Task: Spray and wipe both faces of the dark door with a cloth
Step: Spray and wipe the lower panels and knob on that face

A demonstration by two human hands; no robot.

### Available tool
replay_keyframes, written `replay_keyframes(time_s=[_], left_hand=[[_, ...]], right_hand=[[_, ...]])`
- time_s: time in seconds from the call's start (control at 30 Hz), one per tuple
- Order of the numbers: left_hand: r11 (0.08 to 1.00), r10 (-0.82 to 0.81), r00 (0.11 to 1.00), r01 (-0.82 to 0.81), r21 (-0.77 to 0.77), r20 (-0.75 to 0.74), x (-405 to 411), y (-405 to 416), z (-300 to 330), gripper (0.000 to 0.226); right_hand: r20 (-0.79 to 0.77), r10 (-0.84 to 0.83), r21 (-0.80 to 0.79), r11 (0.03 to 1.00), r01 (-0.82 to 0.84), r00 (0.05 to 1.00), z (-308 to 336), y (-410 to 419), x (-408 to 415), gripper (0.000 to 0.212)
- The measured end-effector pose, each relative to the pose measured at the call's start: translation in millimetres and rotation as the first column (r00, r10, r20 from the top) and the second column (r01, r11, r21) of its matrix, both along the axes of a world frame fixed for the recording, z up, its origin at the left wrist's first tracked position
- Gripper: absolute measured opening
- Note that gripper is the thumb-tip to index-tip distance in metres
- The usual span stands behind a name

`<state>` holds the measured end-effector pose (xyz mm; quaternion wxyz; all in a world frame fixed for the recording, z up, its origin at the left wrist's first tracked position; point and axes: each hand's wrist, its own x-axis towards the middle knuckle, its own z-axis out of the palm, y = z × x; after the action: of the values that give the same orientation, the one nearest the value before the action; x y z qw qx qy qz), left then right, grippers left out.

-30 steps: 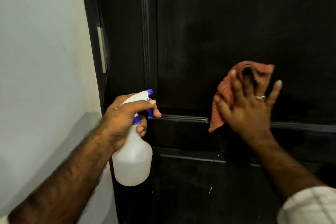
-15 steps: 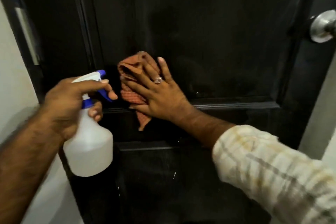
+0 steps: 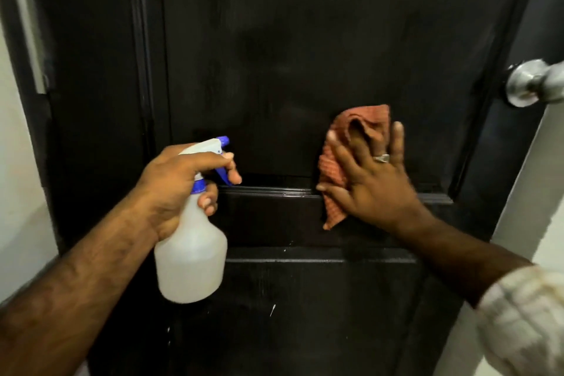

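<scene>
Mid-wipe on one face of the door (image 3: 305,40): right hand (image 3: 375,183) presses the cloth (image 3: 332,168) flat against it, left hand (image 3: 180,180) grips the sprayer (image 3: 192,253) (finger on trigger), the other face seemingly still undone.

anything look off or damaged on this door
Nothing serious. The door shows a few small pale flecks on its lower panel, maybe scratches or droplets; too small to tell. The cloth lies bunched under the right hand, and the left hand holds the spray bottle upright.
</scene>
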<state>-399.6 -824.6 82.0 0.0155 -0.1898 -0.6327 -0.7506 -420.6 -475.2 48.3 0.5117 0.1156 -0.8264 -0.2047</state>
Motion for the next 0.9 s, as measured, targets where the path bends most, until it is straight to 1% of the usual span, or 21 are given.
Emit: replay_keyframes(time_s=[0.07, 0.13, 0.2, 0.27, 0.37, 0.43, 0.5, 0.6, 0.63, 0.67, 0.7, 0.73, 0.77, 0.8, 0.83, 0.87, 0.9], left_hand=[[0.999, 0.035, 0.999, -0.035, -0.009, 0.009, 2, -11, -2, 0.028], [0.997, 0.075, 0.997, -0.075, -0.015, 0.006, 5, -19, -2, 0.025], [0.995, 0.1, 0.995, -0.1, -0.018, 0.002, 8, -25, -1, 0.023], [0.994, 0.102, 0.995, -0.102, -0.039, -0.001, 9, -30, -1, 0.029], [0.996, 0.076, 0.997, -0.076, -0.047, 0.0, 9, -23, -2, 0.03], [0.998, 0.034, 0.999, -0.033, -0.044, 0.016, 8, -8, -5, 0.029], [0.999, -0.01, 0.999, 0.012, -0.034, 0.042, 6, 10, -12, 0.026], [0.998, -0.045, 0.996, 0.047, -0.036, 0.075, 4, 37, -25, 0.018], [0.997, -0.053, 0.995, 0.056, -0.043, 0.084, 4, 45, -28, 0.017], [0.997, -0.066, 0.993, 0.071, -0.043, 0.094, 5, 52, -32, 0.017], [0.996, -0.077, 0.992, 0.082, -0.04, 0.104, 6, 58, -35, 0.016], [0.995, -0.089, 0.989, 0.094, -0.037, 0.115, 7, 63, -39, 0.017], [0.994, -0.102, 0.987, 0.107, -0.036, 0.125, 9, 67, -42, 0.017], [0.992, -0.112, 0.985, 0.117, -0.038, 0.129, 9, 69, -44, 0.018], [0.99, -0.123, 0.984, 0.13, -0.045, 0.129, 11, 72, -46, 0.019], [0.989, -0.132, 0.983, 0.14, -0.054, 0.129, 11, 74, -47, 0.02], [0.986, -0.147, 0.981, 0.156, -0.062, 0.127, 12, 76, -46, 0.019]], right_hand=[[-0.008, 0.124, 0.034, 0.992, -0.124, 0.992, 2, -58, -14, 0.087], [-0.021, 0.227, 0.045, 0.973, -0.226, 0.974, 4, -116, -29, 0.083], [-0.022, 0.257, 0.033, 0.966, -0.256, 0.966, 4, -155, -40, 0.082], [-0.025, 0.255, 0.045, 0.966, -0.254, 0.967, 4, -166, -43, 0.08], [-0.038, 0.232, 0.106, 0.968, -0.227, 0.972, 1, -124, -36, 0.073], [-0.057, 0.166, 0.083, 0.983, -0.161, 0.984, -4, -75, -27, 0.07], [-0.076, 0.082, 0.01, 0.997, -0.082, 0.994, -10, -26, -11, 0.07], [-0.043, -0.095, -0.188, 0.979, 0.085, 0.995, -30, 46, 14, 0.08], [-0.013, -0.157, -0.296, 0.944, 0.146, 0.988, -40, 65, 20, 0.085], [0.013, -0.208, -0.436, 0.879, 0.193, 0.978, -50, 78, 26, 0.089], [0.039, -0.225, -0.586, 0.784, 0.204, 0.974, -60, 81, 27, 0.091], [0.052, -0.222, -0.732, 0.655, 0.188, 0.974, -68, 72, 25, 0.092], [0.035, -0.23, -0.846, 0.511, 0.152, 0.973, -73, 52, 18, 0.094], [0.019, -0.232, -0.917, 0.384, 0.11, 0.972, -75, 25, 9, 0.096], [0.023, -0.229, -0.945, 0.313, 0.096, 0.973, -76, -3, 3, 0.098], [0.039, -0.208, -0.942, 0.319, 0.105, 0.977, -80, -27, 1, 0.098], [0.068, -0.172, -0.908, 0.398, 0.132, 0.983, -91, -39, 4, 0.095]])
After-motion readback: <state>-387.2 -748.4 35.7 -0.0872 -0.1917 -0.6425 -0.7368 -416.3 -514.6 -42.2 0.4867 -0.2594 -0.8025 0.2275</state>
